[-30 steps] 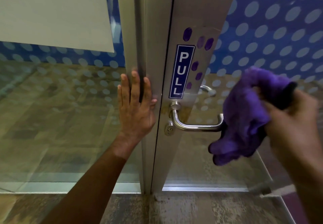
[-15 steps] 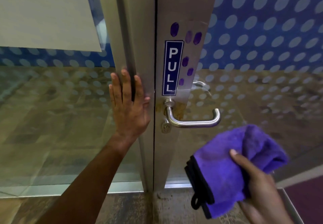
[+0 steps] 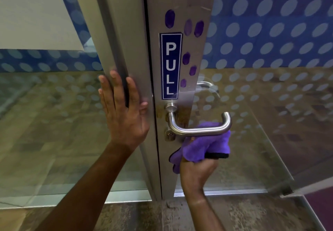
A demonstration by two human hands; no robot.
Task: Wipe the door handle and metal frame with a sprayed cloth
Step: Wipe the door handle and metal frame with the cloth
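Our left hand [image 3: 126, 117] presses flat, fingers straight, against the metal frame [image 3: 115, 37]. Our right hand [image 3: 196, 173] grips a bunched purple cloth [image 3: 203, 146] just under the steel handle [image 3: 200, 128], below a PULL sign [image 3: 170, 65].

We take this for an office or public building entrance. A glass door [image 3: 261, 104] in a brushed metal frame [image 3: 180, 5] carries a blue PULL sign [image 3: 170, 66] above a steel lever handle [image 3: 198, 128]. Frosted dots on a blue band [image 3: 270, 32] run across the glazing, left and right.
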